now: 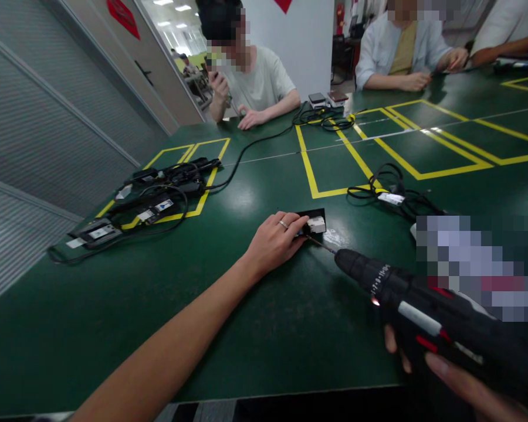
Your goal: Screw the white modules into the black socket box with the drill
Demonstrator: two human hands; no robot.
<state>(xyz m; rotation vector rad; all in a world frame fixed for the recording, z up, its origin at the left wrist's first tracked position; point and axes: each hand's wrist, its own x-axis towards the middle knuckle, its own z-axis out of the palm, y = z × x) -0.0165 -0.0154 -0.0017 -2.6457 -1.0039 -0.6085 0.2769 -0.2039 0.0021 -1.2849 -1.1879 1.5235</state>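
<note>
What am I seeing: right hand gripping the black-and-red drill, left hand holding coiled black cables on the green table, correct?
Wrong item held: the head view shows the left hand holding a small black rectangular part with a white block.

Grn tbl (pixel 246 340), yel. tape (pixel 334 193), blk cables (pixel 191 174)
</note>
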